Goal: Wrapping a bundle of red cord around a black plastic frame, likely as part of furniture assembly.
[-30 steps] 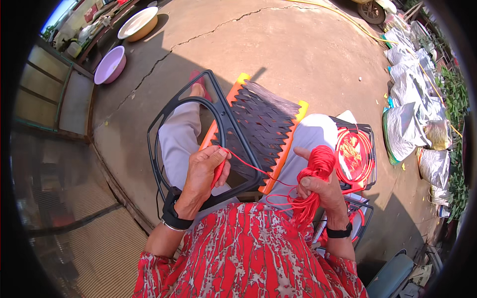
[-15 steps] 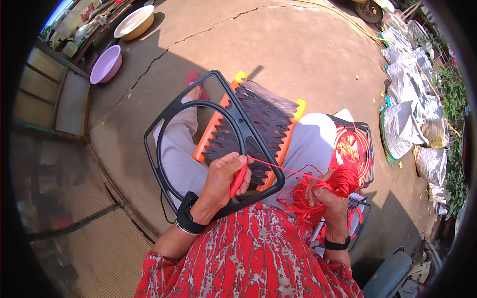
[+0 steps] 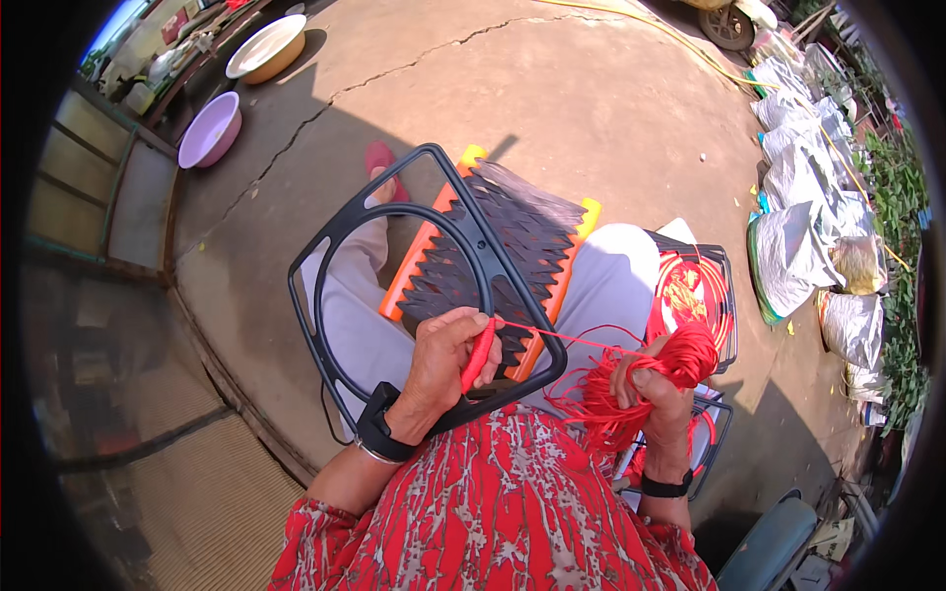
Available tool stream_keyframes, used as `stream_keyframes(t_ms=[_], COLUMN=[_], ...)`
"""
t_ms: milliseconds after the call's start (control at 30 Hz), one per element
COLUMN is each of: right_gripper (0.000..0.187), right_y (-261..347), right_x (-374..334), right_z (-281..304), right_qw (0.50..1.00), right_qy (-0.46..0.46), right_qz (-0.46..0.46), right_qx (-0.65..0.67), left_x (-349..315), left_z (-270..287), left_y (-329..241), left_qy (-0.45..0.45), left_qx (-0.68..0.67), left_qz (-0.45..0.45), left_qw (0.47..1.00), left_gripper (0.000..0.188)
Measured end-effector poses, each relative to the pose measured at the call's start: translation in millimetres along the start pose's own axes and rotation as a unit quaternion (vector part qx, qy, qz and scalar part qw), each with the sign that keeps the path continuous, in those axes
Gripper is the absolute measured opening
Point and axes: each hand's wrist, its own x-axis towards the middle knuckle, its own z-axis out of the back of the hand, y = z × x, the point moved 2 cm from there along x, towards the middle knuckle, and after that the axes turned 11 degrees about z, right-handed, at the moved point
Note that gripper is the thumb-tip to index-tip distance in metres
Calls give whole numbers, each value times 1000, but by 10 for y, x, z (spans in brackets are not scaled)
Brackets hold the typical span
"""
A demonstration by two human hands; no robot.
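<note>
A black frame [image 3: 471,229] with a round opening rests tilted across my lap. Red cord [image 3: 479,357] is wound closely round a stretch of its ring, and my left hand [image 3: 445,357] grips the ring there, thumb on the last turns. From that spot a single strand runs taut to the right. My right hand [image 3: 652,386] is closed round a thick bundle of red cord [image 3: 687,357], whose loose loops hang below the fingers. Between my knees, under the frame, lies a rack with orange bars [image 3: 554,305] and dark woven strips [image 3: 473,258].
Another black frame [image 3: 727,295] with red cord lies beside my right knee. Several white sacks [image 3: 788,246] line the right side by green plants. A purple basin [image 3: 211,130] and a pale basin [image 3: 268,49] stand far left. A blue-grey seat [image 3: 771,544] is at lower right.
The view has shifted slightly. Both hands keep their holds, the strand between them is still taut, and the frame has barely moved.
</note>
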Motion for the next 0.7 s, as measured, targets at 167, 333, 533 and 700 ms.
stream_keyframes(t_ms=[167, 333, 533, 700], right_gripper=[21, 21, 23, 22], right_y=[17, 209, 423, 354], right_x=[47, 224, 549, 721], right_z=[-20, -93, -341, -899], right_qw=[1000, 992, 990, 938], right_qy=[-14, -5, 46, 148], right_qz=[3, 1, 60, 130], right_qx=[-19, -126, -116, -285], left_x=[27, 80, 154, 253], left_z=[12, 4, 26, 60], left_y=[32, 157, 266, 418], left_qy=[11, -11, -43, -80], left_qx=[-3, 50, 114, 233], left_qz=[1, -4, -23, -76], left_qw=[1000, 999, 992, 966], left_gripper=[25, 23, 18, 27])
